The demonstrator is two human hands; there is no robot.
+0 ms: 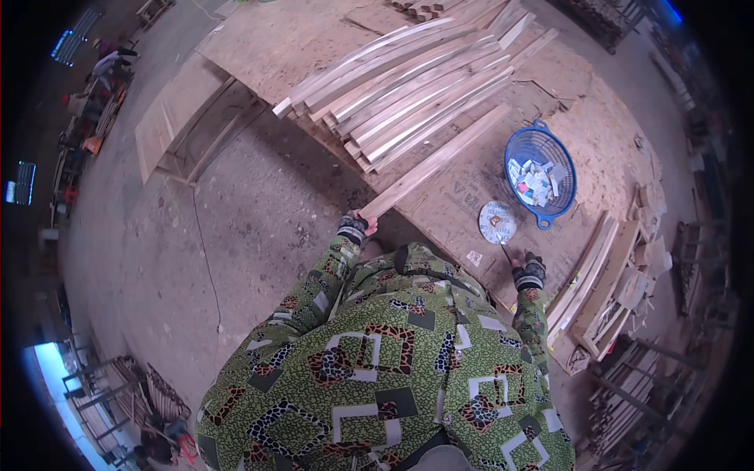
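Observation:
My left hand [363, 222] grips the near end of a long pale wooden slat [440, 159], which lies diagonally on the plywood worktable [585, 129]. My right hand [521, 257] holds a thin tool [503, 247] whose tip points toward a round white tin lid [497, 222] on the table. Beyond the slat, a pile of several similar curved wooden slats [408, 82] stretches across the tabletop. Both forearms wear green patterned sleeves and dark wrist cuffs.
A blue plastic basket [542, 174] with small paper pieces sits at the right of the table. More wooden pieces and frames [605, 282] are stacked at the right. A plywood bench [188, 118] stands on the concrete floor at the left. People [106, 59] work far left.

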